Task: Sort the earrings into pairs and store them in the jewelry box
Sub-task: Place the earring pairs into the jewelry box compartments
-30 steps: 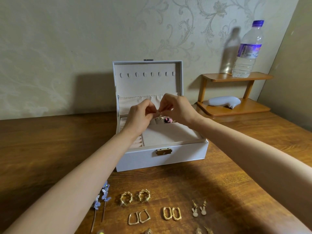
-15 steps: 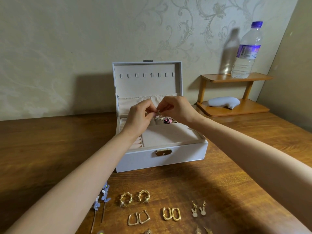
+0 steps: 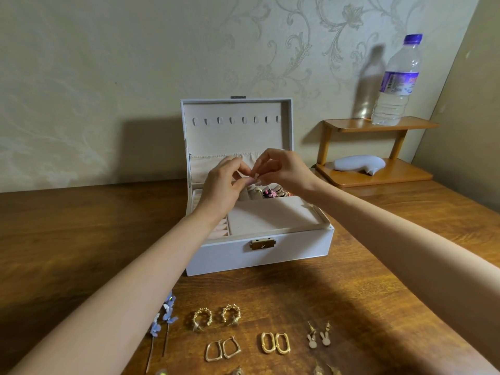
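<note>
Both the left hand [image 3: 226,186] and right hand [image 3: 285,169] are hovering above the jewelry box [image 3: 297,247], curled fingertips pinching one tiny earring [image 3: 253,176] between them.

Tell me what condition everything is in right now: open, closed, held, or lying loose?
Jewelry box: open, lid upright, some jewelry in a rear compartment.
Left hand: pinching a small earring above the box.
Right hand: pinching the same earring.
Oval gold earrings: paired, lying loose on the table.
Water bottle: upright, capped, on the wooden shelf.
</note>
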{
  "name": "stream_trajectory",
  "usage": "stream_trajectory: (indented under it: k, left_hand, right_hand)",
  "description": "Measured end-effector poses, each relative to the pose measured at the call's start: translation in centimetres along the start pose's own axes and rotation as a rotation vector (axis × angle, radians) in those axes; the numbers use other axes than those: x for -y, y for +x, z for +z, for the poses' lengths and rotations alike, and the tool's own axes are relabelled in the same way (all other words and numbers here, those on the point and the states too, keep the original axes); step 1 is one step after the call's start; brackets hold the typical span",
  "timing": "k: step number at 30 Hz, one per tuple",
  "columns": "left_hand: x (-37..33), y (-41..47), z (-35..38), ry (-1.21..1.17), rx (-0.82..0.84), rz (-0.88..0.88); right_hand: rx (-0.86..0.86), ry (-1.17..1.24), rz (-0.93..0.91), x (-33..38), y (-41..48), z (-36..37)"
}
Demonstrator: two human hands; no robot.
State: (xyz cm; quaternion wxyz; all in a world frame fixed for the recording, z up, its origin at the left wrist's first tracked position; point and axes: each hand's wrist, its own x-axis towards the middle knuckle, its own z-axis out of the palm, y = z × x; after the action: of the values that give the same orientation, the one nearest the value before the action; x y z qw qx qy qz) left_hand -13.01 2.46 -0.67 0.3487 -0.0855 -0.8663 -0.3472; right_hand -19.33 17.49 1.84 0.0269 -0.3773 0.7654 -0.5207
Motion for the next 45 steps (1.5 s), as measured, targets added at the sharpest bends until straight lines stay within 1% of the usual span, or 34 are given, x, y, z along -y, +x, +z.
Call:
stream_trajectory:
  k: [5, 10, 12, 13, 16, 18, 20, 23, 31, 33, 35, 37, 40, 45]
  left_hand:
    - [-0.3, -0.2, 0.0, -0.077, 0.02, -0.057]
    - [-0.2, -0.2, -0.1, -0.086, 0.024, -0.079]
    - [0.0, -0.2, -0.1, -0.099, 0.023, -0.094]
    - [0.0, -0.2, -0.1, -0.115, 0.024, -0.107]
    - [0.1, -0.1, -0.1, -0.162, 0.033, -0.144]
    - [0.0, -0.1, -0.1, -0.18, 0.055, -0.161]
    - [0.0, 0.0, 0.0, -0.215, 0.093, -0.183]
    - [0.1, -0.1, 0.1, -0.262, 0.122, -0.202]
    - [0.3, -0.1, 0.2, -0.279, 0.09, -0.228]
    - [0.3, -0.1, 0.2, -0.244, 0.087, -0.22]
    - [0.5, -0.2, 0.1, -0.157, 0.073, -0.197]
    - [0.7, -0.2, 0.1, -0.065, 0.034, -0.178]
    - [0.7, -0.2, -0.1, -0.022, -0.007, -0.175]
    - [0.9, -0.3, -0.2, -0.022, -0.023, -0.187]
  right_hand:
    - [0.035, 0.159, 0.071, -0.1, -0.2, -0.2]
    - [0.037, 0.129, 0.084, -0.1, -0.4, -0.1]
    - [0.014, 0.058, 0.043, -0.2, -0.3, -0.1]
    - [-0.021, -0.002, -0.006, -0.4, -0.3, -0.1]
    - [-0.128, -0.261, -0.237, -0.6, -0.5, -0.1]
    - [-0.126, -0.422, -0.367, -0.8, -0.7, 0.1]
    - [-0.105, -0.55, -0.441, -1.2, -0.8, 0.3]
    - [-0.103, -0.588, -0.481, -1.6, -0.7, 0.5]
    - [-0.085, -0.611, -0.495, -1.3, -0.8, 0.3]
    - [-0.079, -0.617, -0.48, -1.2, -0.7, 0.4]
    - [-0.097, -0.573, -0.406, -1.2, -0.3, 0.5]
    - [-0.118, -0.49, -0.254, -1.2, 0.0, 0.4]
    - [-0.066, -0.453, -0.046, -1.3, 0.4, 0.1]
    - [-0.028, -0.499, 0.067, -1.5, 0.8, 0.2]
